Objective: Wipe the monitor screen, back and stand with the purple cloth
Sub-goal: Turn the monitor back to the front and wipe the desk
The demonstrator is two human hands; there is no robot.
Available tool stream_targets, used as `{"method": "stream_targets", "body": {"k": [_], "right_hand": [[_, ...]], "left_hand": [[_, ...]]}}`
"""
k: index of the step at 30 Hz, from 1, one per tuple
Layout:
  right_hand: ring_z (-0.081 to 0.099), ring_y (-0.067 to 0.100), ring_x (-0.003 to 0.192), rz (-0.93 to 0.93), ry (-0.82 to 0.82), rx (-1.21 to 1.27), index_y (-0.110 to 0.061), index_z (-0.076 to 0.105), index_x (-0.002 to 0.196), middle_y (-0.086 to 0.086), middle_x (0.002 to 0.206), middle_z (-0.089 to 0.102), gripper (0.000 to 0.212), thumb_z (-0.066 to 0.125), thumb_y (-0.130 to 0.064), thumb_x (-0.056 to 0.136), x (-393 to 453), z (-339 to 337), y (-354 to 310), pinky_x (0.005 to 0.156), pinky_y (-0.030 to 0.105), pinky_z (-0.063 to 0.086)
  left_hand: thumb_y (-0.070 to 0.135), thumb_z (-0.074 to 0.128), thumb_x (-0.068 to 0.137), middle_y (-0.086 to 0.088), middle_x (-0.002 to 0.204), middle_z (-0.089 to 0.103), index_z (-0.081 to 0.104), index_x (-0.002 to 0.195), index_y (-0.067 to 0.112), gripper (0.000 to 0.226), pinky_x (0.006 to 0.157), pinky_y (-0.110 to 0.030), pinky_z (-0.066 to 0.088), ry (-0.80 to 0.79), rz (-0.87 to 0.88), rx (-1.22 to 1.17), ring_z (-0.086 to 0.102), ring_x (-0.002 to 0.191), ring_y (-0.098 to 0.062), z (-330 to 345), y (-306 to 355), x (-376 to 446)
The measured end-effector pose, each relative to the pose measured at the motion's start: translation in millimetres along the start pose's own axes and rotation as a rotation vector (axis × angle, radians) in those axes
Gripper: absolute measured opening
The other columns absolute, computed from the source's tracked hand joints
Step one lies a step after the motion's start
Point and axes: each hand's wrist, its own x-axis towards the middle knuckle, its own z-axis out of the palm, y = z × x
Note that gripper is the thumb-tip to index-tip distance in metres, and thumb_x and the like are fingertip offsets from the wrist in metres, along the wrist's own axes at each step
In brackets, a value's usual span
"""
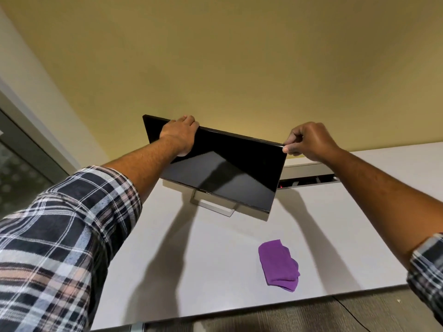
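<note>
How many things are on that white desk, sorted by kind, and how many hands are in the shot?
Monitors: 1, the monitor on its stand
Cloths: 1, the purple cloth
Hands: 2, the left hand and the right hand, both gripping the monitor's top edge
Total: 4

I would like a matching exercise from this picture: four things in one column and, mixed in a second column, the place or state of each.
Things:
1. cloth
2. left hand
3. right hand
4. stand

Places or states:
A. pinches the monitor's top right corner
B. lies folded on the desk, untouched
C. grips the monitor's top edge near its left corner
D. under the monitor, on the desk

Pairs: 1-B, 2-C, 3-A, 4-D
</note>
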Motion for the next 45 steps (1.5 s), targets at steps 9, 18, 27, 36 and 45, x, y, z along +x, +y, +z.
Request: {"method": "stream_targets", "body": {"k": [9, 18, 27, 36, 45], "right_hand": [[0.077, 0.018, 0.065, 0.058, 0.038, -0.011, -0.009, 0.080, 0.080, 0.005, 0.070, 0.077, 0.011, 0.091, -0.008, 0.078, 61, 1, 3, 0.076, 0.038, 0.066], [0.067, 0.003, 0.053, 0.107, 0.093, -0.081, -0.009, 0.081, 0.086, 0.004, 0.068, 0.074, 0.008, 0.088, -0.011, 0.082, 121, 15, 1, 0.059, 0.018, 0.049], [0.063, -0.007, 0.049, 0.116, 0.149, -0.121, -0.012, 0.082, 0.088, 0.005, 0.067, 0.073, 0.008, 0.087, -0.016, 0.083, 166, 33, 9, 0.069, 0.020, 0.054], [0.061, -0.014, 0.052, 0.128, 0.198, -0.123, -0.008, 0.082, 0.089, 0.005, 0.069, 0.072, 0.008, 0.085, -0.013, 0.084, 180, 43, 14, 0.086, 0.038, 0.061], [0.072, 0.004, 0.076, 0.158, 0.268, -0.094, -0.009, 0.082, 0.100, 0.012, 0.092, 0.079, 0.014, 0.082, -0.016, 0.088, 183, 51, 11, 0.085, 0.026, 0.051]], "left_hand": [[0.009, 0.063, 0.085, -0.001, 0.136, 0.039, 0.041, 0.138, 0.017, 0.057, 0.068, -0.042, 0.051, 0.057, 0.005, -0.164, 0.057, 0.108, -0.029, 17, -46, -2], [0.011, 0.063, 0.084, 0.000, 0.140, 0.041, 0.042, 0.145, 0.016, 0.065, 0.078, -0.035, 0.049, 0.104, 0.048, -0.300, 0.050, 0.120, -0.024, 29, -72, 8], [0.018, 0.059, 0.088, -0.004, 0.140, 0.040, 0.045, 0.146, 0.014, 0.060, 0.087, -0.042, 0.053, 0.122, 0.031, -0.350, 0.051, 0.120, -0.028, 41, -83, 25], [0.012, 0.062, 0.086, -0.002, 0.146, 0.031, 0.026, 0.158, 0.012, 0.080, 0.086, -0.031, 0.050, 0.043, 0.035, -0.323, 0.046, 0.126, -0.024, 40, -84, 31], [0.022, 0.062, 0.090, -0.005, 0.143, 0.032, 0.026, 0.157, 0.010, 0.077, 0.088, -0.038, 0.050, 0.053, 0.011, -0.287, 0.045, 0.124, -0.026, 44, -81, 34]]}}
